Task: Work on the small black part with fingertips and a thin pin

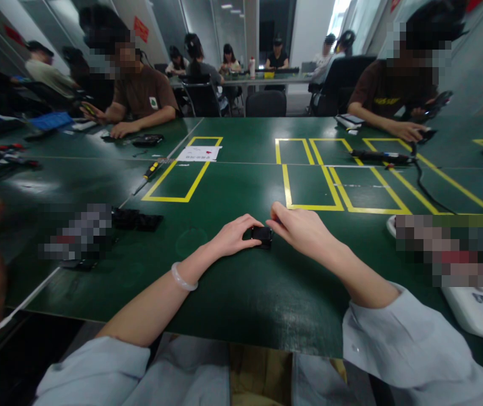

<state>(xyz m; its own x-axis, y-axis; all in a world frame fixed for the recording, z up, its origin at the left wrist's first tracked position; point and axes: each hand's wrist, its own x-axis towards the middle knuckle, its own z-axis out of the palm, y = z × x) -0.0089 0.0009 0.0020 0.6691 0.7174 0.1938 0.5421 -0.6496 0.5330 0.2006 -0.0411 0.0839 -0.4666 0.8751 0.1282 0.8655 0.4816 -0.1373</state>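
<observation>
The left hand (237,234) pinches a small black box (262,237) over the green tabletop (241,293); the right hand (303,226) bunches its fingers at the right edge, whether gripping anything I cannot tell. Beyond lie yellow tape outlines (315,207), a printed sheet (197,153) and a yellow-and-black screwdriver (152,170); a white device (474,313) sits well apart at right

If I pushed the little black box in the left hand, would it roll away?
Probably not: the little black box looks flat-sided, so it would likelier slide. It seems stiff, with straight edges. It may be light, being smaller than the left hand holding it.
</observation>
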